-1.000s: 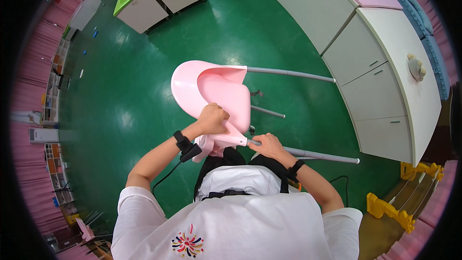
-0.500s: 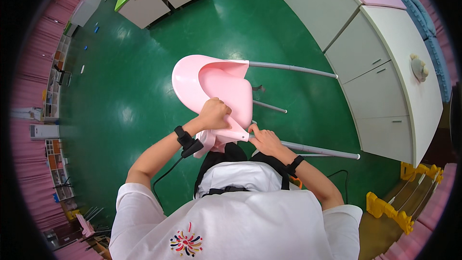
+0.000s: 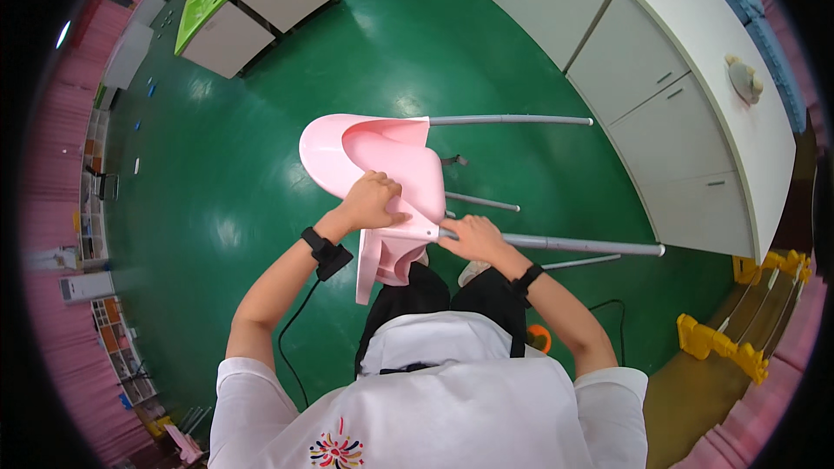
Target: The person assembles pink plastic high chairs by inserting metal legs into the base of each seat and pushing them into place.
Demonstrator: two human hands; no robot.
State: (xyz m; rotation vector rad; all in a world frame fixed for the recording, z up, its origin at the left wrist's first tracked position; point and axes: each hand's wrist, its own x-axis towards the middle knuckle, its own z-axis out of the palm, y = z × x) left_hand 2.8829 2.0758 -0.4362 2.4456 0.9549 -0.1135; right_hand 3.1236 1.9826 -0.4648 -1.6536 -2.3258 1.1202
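A pink plastic high chair [image 3: 395, 161] lies tipped in front of me, its grey tubular legs pointing to the right. My left hand [image 3: 372, 200] is closed over the near edge of the pink seat. My right hand [image 3: 473, 237] wraps round the top of the near grey leg [image 3: 591, 245], right beside the pink socket where it joins the seat. A curved pink part [image 3: 369, 269] hangs from the near side of the seat, close to my knees. A short dark strap [image 3: 454, 160] sticks out from beneath the seat.
Green floor [image 3: 252, 148] surrounds the chair. White cabinets [image 3: 647, 61] stand at the right, with a small plush toy [image 3: 744, 80] on top. Green-topped units [image 3: 228, 39] are at the far left. A yellow plastic rack [image 3: 721, 347] stands at the lower right. A black cable [image 3: 287, 343] hangs from my left wrist.
The seat has tilted a little, and the pink part near my knees shows more. My right hand has settled round the leg beside the socket. The whole view has shifted slightly.
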